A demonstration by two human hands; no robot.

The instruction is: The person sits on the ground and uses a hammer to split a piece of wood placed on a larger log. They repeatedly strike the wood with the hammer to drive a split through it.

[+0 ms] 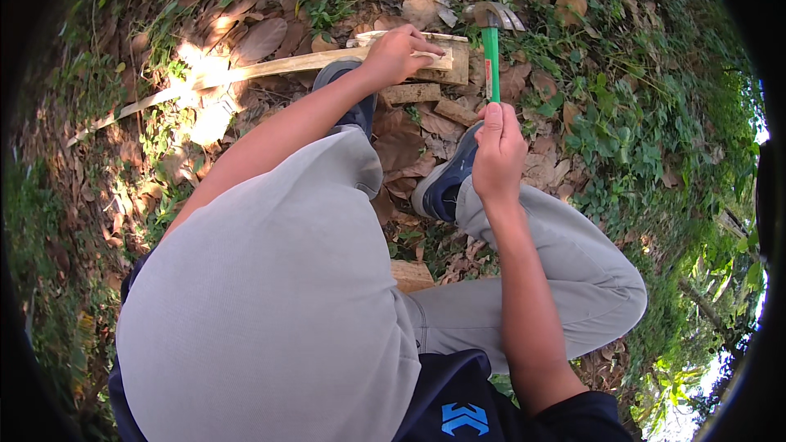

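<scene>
My right hand (501, 151) is wrapped round the lower end of a claw hammer (492, 65) with a green handle. The hammer points away from me, its metal head uppermost, to the right of the wood and apart from it. A long, pale wooden strip (286, 65) runs from the far left, and its right end lies over a thicker wooden block (458, 74). On that end rests my left hand (397, 55), its fingertips drawn together near the strip's tip. Whatever they pinch is too small to make out.
Two short wood offcuts (411, 93) lie in front of the block. My blue shoes (442, 184) stand close to the wood. Another wood piece (411, 275) shows between my legs. Dry brown leaves (264, 39) and green plants (630, 127) cover the ground around.
</scene>
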